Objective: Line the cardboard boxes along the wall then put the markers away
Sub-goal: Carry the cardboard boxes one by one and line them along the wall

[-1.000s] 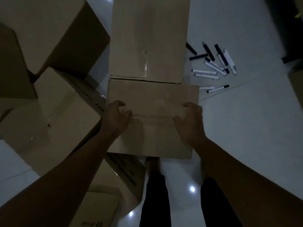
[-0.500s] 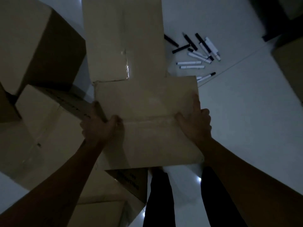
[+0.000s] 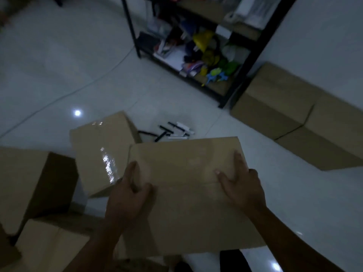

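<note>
Dim tiled floor (image 3: 59,65); left hand (image 3: 128,195) and right hand (image 3: 240,186) grip the cardboard box (image 3: 188,197), fingers curled.

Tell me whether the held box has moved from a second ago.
Yes. The box was against the taped box; now it is lifted right of it.

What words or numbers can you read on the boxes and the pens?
None can be read in this dim, blurry picture.
Held box: plain cardboard, no print showing.
Taped box: only shiny tape, no words.
Boxes by the wall: no print showing.
Markers: too small and blurred to read.
Shelf items: too blurred to read.
</note>
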